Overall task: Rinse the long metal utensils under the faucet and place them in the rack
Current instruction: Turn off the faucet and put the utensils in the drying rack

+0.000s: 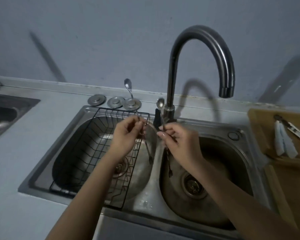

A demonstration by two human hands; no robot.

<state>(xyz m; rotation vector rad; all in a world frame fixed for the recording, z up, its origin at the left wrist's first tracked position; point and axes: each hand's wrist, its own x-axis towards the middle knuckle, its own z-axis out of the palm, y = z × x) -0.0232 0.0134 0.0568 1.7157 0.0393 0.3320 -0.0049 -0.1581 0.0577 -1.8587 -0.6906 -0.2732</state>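
Observation:
My left hand (127,135) grips a thin long metal utensil (148,151) that slants down over the divider of the double sink, beside the black wire rack (87,148) in the left basin. In my right hand (178,141) is a long-handled metal spoon (160,103), bowl pointing up in front of the faucet base, its twisted handle hanging down into the right basin (232,153). The tall curved faucet (215,44) arches to the right, its spout well above and to the right of both hands. No water stream is visible.
Three round metal sink plugs (114,102) and another spoon (128,87) sit against the wall behind the left basin. A wooden board (293,170) with white-handled tools (284,142) lies right of the sink. Another steel sink (5,113) sits at far left.

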